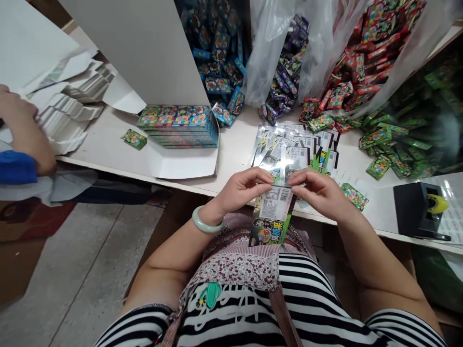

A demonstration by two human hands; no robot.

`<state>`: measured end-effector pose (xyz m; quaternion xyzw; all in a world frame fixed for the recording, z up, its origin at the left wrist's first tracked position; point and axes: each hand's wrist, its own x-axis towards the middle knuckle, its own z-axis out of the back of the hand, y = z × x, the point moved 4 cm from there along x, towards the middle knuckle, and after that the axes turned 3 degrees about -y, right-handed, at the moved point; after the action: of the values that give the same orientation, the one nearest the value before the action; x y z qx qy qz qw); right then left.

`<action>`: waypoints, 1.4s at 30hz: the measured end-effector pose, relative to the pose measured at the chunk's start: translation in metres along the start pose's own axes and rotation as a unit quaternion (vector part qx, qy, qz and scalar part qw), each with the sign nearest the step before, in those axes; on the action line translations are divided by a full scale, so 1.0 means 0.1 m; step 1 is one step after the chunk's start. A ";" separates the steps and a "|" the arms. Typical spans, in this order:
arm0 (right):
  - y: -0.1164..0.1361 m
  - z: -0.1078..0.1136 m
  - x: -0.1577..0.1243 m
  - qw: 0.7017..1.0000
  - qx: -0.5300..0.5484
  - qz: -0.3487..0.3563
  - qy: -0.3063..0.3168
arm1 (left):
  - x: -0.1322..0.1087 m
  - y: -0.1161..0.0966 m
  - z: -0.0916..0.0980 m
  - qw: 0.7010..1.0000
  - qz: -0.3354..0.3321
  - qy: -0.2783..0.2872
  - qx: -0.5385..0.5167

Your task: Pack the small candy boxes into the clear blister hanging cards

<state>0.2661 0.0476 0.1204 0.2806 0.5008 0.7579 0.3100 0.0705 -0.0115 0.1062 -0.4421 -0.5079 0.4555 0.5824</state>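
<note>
1. Hanging over the lap, a printed pouch [273, 217] is pinched at its top by left hand [240, 190] and right hand [318, 190], each grip closed on it.
2. Opening its mouth seems in hand; an even parting pull is needed.
3. More pouches [289, 149] are fanned on the worktop [238, 144].

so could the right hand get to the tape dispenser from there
Probably yes: the tape dispenser stands on the table just beyond the right hand, with only a flat green sachet between. But that hand and the left hand both pinch a packet, so it would have to let go first.
</note>
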 end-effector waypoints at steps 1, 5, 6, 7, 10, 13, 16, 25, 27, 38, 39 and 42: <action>0.00 -0.01 -0.03 0.999 -0.018 0.028 -0.012 | -0.02 0.03 0.01 1.000 0.002 0.003 0.002; -0.06 -0.13 -0.12 0.992 -0.072 0.070 -0.078 | -0.06 0.14 -0.01 0.999 0.007 -0.011 0.039; -0.07 -0.17 -0.14 0.991 -0.073 0.064 -0.091 | -0.06 0.15 -0.01 0.999 0.001 -0.018 0.046; -0.09 -0.20 -0.15 0.992 -0.066 0.054 -0.096 | -0.07 0.16 -0.01 0.998 -0.008 -0.026 0.051; -0.21 -0.18 -0.18 0.998 0.003 0.006 -0.064 | -0.08 0.14 0.01 0.997 -0.031 -0.034 0.056; -0.56 0.21 -0.26 0.993 0.031 -0.066 -0.095 | -0.06 0.16 0.07 0.997 -0.024 -0.032 0.062; -1.02 0.99 -0.44 0.935 -0.136 -0.158 -0.288 | -0.04 0.20 0.11 0.996 -0.009 -0.040 0.073; -1.63 1.70 -0.66 0.840 -0.327 -0.358 -0.242 | 0.04 0.27 0.06 0.993 0.016 -0.054 0.103; -1.65 1.71 -0.73 0.855 -0.266 -0.357 -0.264 | 0.04 0.29 0.07 0.993 0.020 -0.050 0.107; -0.27 0.73 -0.19 0.989 0.008 -0.086 -0.120 | 0.10 0.20 -0.17 0.991 -0.047 -0.016 0.122; -0.10 0.53 -0.07 0.995 0.010 -0.067 -0.075 | 0.09 0.20 -0.17 0.991 -0.049 -0.014 0.125; 0.17 0.11 0.23 0.999 -0.007 -0.032 0.013 | 0.07 0.16 -0.16 0.990 -0.049 -0.010 0.130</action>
<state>0.2555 0.0661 0.1429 0.2524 0.5080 0.7545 0.3300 0.0857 -0.0019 0.0901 -0.3326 -0.4711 0.4929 0.6515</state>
